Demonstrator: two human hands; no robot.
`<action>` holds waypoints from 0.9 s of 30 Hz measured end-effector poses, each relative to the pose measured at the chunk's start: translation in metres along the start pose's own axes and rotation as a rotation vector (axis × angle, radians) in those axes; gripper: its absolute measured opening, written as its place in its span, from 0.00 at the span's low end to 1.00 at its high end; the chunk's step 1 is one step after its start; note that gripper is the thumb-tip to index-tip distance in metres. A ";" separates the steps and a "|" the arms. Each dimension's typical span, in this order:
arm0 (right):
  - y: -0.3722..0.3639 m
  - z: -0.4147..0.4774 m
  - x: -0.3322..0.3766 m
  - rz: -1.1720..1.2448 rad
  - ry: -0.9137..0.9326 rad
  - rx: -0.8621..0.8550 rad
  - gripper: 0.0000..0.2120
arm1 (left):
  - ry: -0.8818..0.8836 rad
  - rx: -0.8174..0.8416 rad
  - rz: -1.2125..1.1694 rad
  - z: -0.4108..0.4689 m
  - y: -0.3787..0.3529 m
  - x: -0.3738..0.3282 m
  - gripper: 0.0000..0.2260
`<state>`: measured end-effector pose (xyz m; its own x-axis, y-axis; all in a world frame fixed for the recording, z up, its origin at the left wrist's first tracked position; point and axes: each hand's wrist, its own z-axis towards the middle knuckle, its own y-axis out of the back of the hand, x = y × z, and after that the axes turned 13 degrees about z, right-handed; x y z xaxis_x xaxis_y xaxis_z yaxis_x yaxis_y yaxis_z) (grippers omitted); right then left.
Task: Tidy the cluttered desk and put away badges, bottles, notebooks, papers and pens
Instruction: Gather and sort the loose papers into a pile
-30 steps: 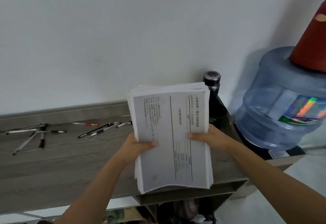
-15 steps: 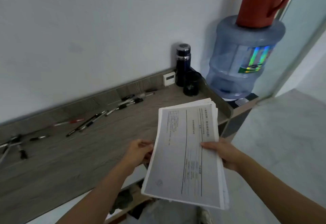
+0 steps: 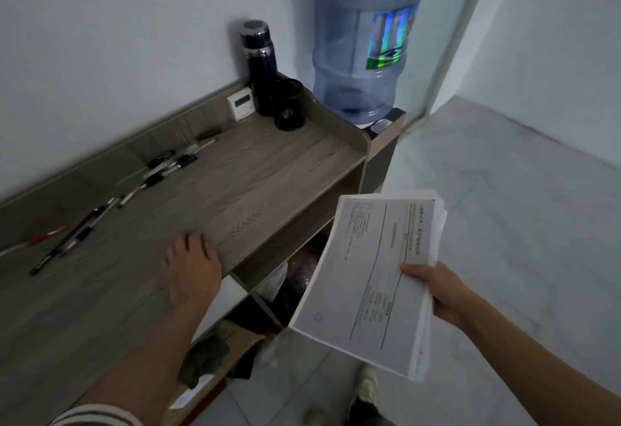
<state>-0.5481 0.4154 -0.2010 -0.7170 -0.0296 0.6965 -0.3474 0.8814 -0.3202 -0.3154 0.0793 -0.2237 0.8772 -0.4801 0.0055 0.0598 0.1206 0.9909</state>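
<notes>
My right hand [image 3: 440, 291] grips a thick stack of printed papers [image 3: 366, 278] by its right edge, held in the air off the desk's front right corner, above the floor. My left hand [image 3: 191, 267] rests palm down, fingers spread, on the grey wood desk [image 3: 235, 190] near its front edge and holds nothing. Several pens [image 3: 161, 170] lie scattered along the back left of the desk. A dark blue flask [image 3: 260, 66] stands at the back right corner by the wall, with a black cup [image 3: 289, 105] right in front of it.
A small white device [image 3: 240, 103] leans against the desk's back rim. A large blue water jug [image 3: 366, 39] with a red object on top stands right of the desk. Open shelves under the desk [image 3: 285, 278] hold bags and clutter. Pale tiled floor [image 3: 504, 190] spreads to the right.
My left hand has let go of the papers and come down onto the desk. The right hand alone has carried the stack right and down, off the desk. The view has swung right.
</notes>
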 end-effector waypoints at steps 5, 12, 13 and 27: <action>-0.065 0.042 -0.025 0.092 -0.052 -0.047 0.16 | -0.005 -0.020 0.008 0.000 0.000 -0.001 0.14; -0.150 0.120 -0.050 0.170 -0.125 -0.080 0.12 | -0.012 -0.066 0.037 0.001 -0.005 0.000 0.20; -0.153 0.125 -0.052 0.171 -0.132 -0.103 0.14 | -0.022 -0.071 0.036 0.000 -0.001 -0.004 0.20; -0.142 0.160 -0.075 -0.202 -0.236 -0.130 0.14 | -0.005 -0.048 0.082 0.001 -0.011 -0.001 0.18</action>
<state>-0.5416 0.2173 -0.3107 -0.7669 -0.3053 0.5645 -0.4282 0.8986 -0.0956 -0.3175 0.0772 -0.2346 0.8779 -0.4709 0.0866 0.0113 0.2013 0.9795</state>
